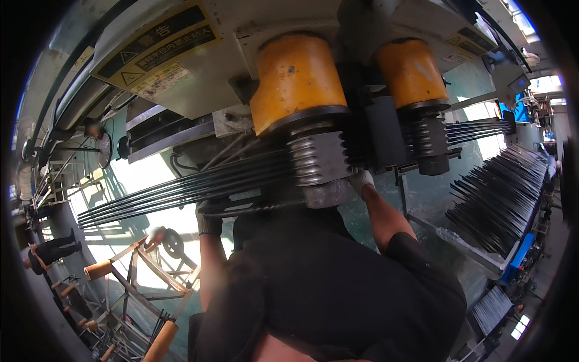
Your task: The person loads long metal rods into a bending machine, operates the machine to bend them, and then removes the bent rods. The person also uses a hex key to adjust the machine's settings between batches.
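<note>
Several long dark metal rods (181, 192) run side by side across the view, passing beneath the machine's two heads. Each head has an orange cylinder (301, 75) above a ribbed metal block (316, 158). My left hand (209, 223), in a dark glove, is at the left end of a thicker dark bar (253, 210) just on my side of the rods; shadow hides its fingers. My right hand (360, 181), in a pale glove, reaches up beside the nearer block's lower end. The block and the rods cover most of its fingers, so its grip does not show.
The machine's pale housing (235, 60) overhangs the rods. At right, a large pile of dark rods (500, 199) lies on a metal-framed rack (476, 256). A metal frame with rollers (160, 271) stands at lower left. Farther left is another person (51, 252).
</note>
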Demonstrator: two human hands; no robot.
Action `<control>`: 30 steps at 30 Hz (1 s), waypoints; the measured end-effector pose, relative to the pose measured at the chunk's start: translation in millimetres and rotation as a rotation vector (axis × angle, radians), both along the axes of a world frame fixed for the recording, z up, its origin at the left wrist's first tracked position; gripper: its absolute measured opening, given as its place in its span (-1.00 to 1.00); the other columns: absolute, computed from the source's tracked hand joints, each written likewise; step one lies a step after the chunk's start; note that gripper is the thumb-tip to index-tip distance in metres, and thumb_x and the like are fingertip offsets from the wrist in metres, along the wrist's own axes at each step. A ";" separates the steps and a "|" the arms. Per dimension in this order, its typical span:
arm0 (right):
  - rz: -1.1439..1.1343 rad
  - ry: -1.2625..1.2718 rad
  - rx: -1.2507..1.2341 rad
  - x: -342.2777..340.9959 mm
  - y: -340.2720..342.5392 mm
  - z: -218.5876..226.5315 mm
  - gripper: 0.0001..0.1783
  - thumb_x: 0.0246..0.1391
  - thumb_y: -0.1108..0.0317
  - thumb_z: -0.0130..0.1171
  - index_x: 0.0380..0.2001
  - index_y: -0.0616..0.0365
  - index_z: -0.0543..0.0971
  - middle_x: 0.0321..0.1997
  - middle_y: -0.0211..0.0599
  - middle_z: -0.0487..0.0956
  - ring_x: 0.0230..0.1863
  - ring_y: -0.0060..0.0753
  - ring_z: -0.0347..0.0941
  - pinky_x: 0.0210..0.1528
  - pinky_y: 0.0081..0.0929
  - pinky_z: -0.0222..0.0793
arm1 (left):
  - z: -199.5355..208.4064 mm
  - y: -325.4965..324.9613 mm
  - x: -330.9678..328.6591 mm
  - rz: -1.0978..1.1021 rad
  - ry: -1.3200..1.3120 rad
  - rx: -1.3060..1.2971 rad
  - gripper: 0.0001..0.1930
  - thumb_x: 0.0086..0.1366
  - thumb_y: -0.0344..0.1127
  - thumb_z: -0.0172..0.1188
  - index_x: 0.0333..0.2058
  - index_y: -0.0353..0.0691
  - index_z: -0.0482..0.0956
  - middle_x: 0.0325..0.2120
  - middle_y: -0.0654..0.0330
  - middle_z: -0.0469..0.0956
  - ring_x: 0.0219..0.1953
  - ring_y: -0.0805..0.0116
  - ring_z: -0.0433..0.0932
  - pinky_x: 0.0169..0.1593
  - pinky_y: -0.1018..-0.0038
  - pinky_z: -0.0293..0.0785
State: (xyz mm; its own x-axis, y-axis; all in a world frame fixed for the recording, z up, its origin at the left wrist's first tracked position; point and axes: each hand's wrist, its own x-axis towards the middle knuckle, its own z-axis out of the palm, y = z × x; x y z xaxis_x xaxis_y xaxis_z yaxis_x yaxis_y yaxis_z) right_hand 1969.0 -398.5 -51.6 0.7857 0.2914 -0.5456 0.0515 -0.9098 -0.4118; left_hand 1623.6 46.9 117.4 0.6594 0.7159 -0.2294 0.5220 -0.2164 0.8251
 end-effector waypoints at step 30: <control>-0.844 -0.173 1.587 -66.5 91.6 289.9 -0.59 0.47 0.13 0.22 0.06 0.31 0.65 -0.01 -0.36 0.66 0.03 -0.47 0.51 0.17 -0.42 0.39 | 165.9 35.9 -28.0 -0.044 -0.252 0.393 -0.58 0.58 -0.19 0.13 0.27 -0.28 0.52 0.23 0.03 0.58 0.20 0.10 0.58 0.23 0.38 0.56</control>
